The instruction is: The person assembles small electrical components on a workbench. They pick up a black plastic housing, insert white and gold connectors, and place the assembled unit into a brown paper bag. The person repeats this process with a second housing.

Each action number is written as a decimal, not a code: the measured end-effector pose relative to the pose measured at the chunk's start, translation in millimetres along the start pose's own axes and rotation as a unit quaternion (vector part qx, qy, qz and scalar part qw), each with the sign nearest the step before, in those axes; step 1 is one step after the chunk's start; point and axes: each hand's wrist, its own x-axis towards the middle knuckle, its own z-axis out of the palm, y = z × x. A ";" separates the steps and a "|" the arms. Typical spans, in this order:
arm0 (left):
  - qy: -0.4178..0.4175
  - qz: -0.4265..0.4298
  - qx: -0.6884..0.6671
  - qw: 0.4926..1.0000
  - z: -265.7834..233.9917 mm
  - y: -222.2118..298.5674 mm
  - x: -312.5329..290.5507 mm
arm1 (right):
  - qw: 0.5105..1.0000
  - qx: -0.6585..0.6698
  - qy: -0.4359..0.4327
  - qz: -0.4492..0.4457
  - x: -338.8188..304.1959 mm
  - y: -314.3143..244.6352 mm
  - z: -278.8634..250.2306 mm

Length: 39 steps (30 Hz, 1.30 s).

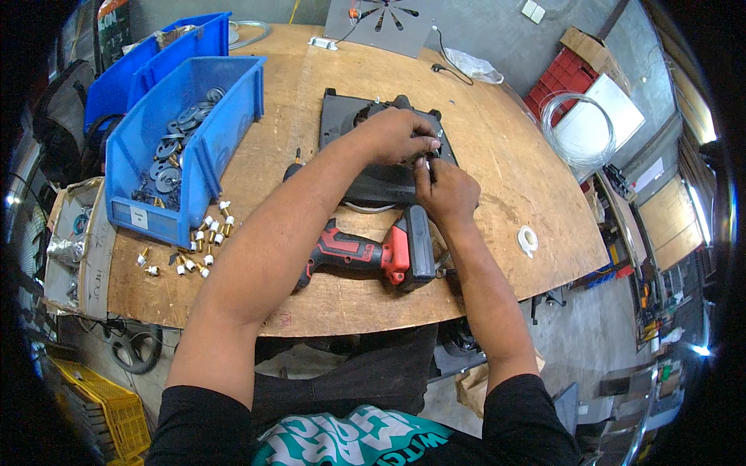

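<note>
A black, roughly square unit [336, 116] lies on the wooden table before me. Both hands meet over its right part. My left hand [398, 134] reaches across it with fingers closed at a small part, which the fingers mostly hide. Close below, my right hand [449, 189] is closed too, thumb and fingertips pinched on something too small to make out. A red and black cordless drill [350, 247] lies on its side between my forearms, its black battery [420, 247] toward the right. My left forearm covers the front of the drill.
Blue bins [167, 206] stand at the left, the nearer holding metal discs. Brass fittings [208, 237] with white-wrapped ends lie scattered beside it. A roll of white tape [528, 239] sits at right. A coil of wire [579, 132] and a red crate [556, 81] are beyond the right edge.
</note>
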 end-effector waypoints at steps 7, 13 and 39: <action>0.006 0.002 0.000 1.000 1.4 -1.4 -0.1 | 1.000 0.002 0.004 -0.006 3.0 0.1 4.0; 0.007 0.002 -0.010 1.000 1.1 0.1 -0.7 | 0.994 0.050 0.090 -0.028 -1.2 0.8 2.5; 0.009 0.015 0.002 1.000 1.5 3.5 -1.4 | 1.000 -0.016 -0.022 0.014 -0.5 -0.4 3.0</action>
